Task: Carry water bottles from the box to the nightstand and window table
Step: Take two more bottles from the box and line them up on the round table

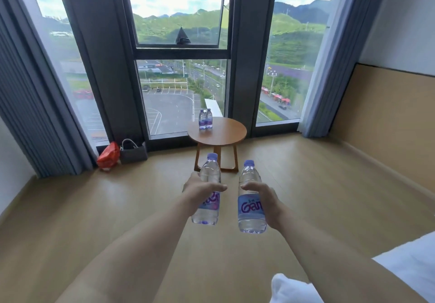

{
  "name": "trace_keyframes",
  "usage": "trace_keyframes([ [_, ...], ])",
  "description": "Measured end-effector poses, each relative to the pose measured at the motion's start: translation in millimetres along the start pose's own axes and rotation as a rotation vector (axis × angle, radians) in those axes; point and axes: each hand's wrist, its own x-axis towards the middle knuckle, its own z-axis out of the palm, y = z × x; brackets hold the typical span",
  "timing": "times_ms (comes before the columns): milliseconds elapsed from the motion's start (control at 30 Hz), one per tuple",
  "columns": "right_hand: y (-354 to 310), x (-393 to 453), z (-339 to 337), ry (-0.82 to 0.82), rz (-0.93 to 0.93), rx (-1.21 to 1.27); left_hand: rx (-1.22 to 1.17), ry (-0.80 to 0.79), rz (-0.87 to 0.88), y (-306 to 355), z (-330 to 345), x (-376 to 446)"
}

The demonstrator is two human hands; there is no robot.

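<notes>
Far off to the left of the left hand [200, 188], an orange bag [108, 155] and a grey basket [133, 153] sit on the floor below the window. That hand wraps its fingers and thumb round the middle of one water bottle [208, 192], upright with cap on top, arm stretched forward. Ahead of both hands, well apart, stands the round window table [223, 135], with two bottles [205, 119] already side by side near its far edge; I judge the person is bringing this pair to join them. Just beside, the right hand [263, 199] curls round a second bottle [250, 199] from its right side, also upright, likely kept level for setting down. White bedding [409, 267] lies below and right of that hand.
</notes>
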Motion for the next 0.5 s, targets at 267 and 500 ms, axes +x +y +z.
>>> trace_keyframes([
  [267,-43,144,-1,0.006,0.014,0.182,-0.099,-0.161,-0.070,44,2,145],
  [500,-77,293,-12,-0.025,0.020,0.240,-0.214,-0.169,-0.187,64,23,284],
])
